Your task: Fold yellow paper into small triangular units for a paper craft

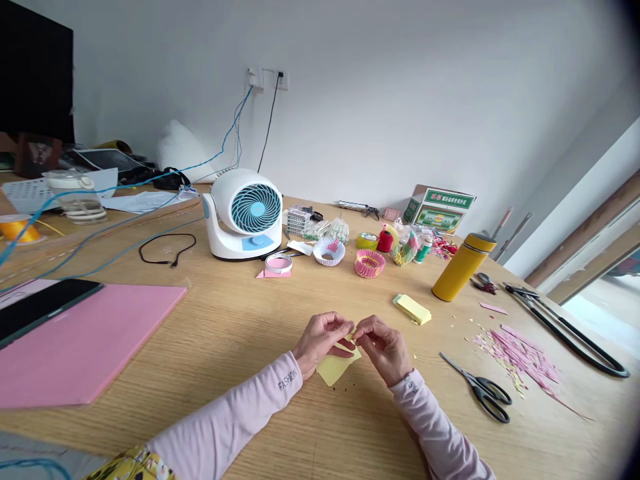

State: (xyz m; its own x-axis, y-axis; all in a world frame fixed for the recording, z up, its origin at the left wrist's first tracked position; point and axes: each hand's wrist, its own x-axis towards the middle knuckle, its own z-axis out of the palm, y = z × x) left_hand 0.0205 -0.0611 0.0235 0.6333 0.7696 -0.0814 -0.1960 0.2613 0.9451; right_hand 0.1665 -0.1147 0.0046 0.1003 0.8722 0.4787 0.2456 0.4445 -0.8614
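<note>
Head view has the left hand [323, 339] and right hand [386, 348] basically fingertip to fingertip, with a tiny yellow scrap [353, 336] right where they meet. Right looks pinched on it; can't tell if the left is gripping too, since fingers cover most of it. Yellow paper [334, 371] lies just below them, upper part hidden by the left hand.

Likely home craft corner: fan [256, 209], scissors [475, 381], paper strips [523, 357].
</note>
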